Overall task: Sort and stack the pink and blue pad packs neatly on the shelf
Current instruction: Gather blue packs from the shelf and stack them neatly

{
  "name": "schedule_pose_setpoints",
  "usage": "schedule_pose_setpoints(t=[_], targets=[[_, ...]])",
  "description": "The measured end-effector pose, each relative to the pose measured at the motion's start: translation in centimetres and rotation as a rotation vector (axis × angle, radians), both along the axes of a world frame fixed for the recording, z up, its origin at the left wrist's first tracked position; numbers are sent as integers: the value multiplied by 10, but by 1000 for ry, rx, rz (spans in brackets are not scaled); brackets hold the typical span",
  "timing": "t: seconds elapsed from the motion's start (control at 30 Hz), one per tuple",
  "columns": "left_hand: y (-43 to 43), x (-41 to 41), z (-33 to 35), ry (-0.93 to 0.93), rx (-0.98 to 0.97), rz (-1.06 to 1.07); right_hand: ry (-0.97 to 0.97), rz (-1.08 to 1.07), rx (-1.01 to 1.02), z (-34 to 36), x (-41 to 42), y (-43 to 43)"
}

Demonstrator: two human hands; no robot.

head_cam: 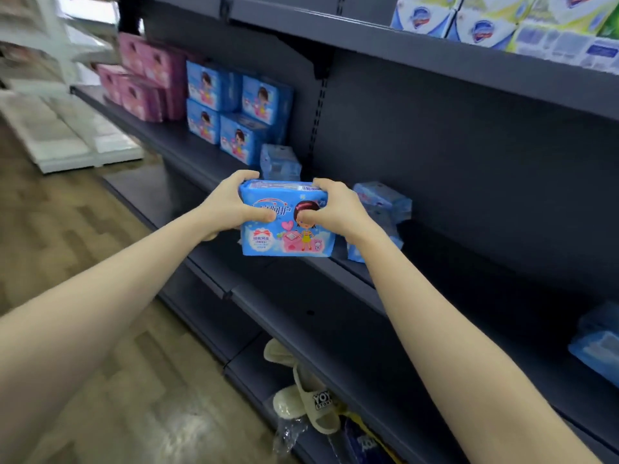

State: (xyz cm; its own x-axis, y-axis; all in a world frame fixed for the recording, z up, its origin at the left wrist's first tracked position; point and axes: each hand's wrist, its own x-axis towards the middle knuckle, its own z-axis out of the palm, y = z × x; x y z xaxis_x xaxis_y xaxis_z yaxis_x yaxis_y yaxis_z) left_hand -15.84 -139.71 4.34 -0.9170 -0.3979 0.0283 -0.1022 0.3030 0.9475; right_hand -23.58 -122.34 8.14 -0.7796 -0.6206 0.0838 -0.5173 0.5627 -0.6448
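**Both hands on one blue pack at the shelf edge**

I see one blue plastic pad pack with a cartoon girl on its front. It is upright, its printed face towards me, in front of the edge of the dark grey metal shelf. My left hand grips its left end and my right hand grips its upper right corner. Both thumbs press the front and the fingers curl over the top.

Farther left on the same shelf I count four pink pad packs, stacked two over two. Just beside them stand four blue stacked packs, also two over two, faces forward.

One loose blue pack lies behind the held one. A small heap of blue packs lies just past my right hand; I make out at least two there, but not the full number. More blue wrapping shows at the right edge, too cropped to count.

On the bottom shelf lie at least two beige slippers.
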Motion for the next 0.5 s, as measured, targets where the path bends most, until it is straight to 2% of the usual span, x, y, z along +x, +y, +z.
schedule_pose_setpoints(t=[0.13,0.3,0.5], targets=[[-14,44,-17,-76,-151,172,3,150,73,-16,18,-30],[-29,104,-35,-220,-313,436,16,289,69,-45,57,-72],[-40,164,-46,-410,-435,601,-2,436,93,-83,104,-127]])
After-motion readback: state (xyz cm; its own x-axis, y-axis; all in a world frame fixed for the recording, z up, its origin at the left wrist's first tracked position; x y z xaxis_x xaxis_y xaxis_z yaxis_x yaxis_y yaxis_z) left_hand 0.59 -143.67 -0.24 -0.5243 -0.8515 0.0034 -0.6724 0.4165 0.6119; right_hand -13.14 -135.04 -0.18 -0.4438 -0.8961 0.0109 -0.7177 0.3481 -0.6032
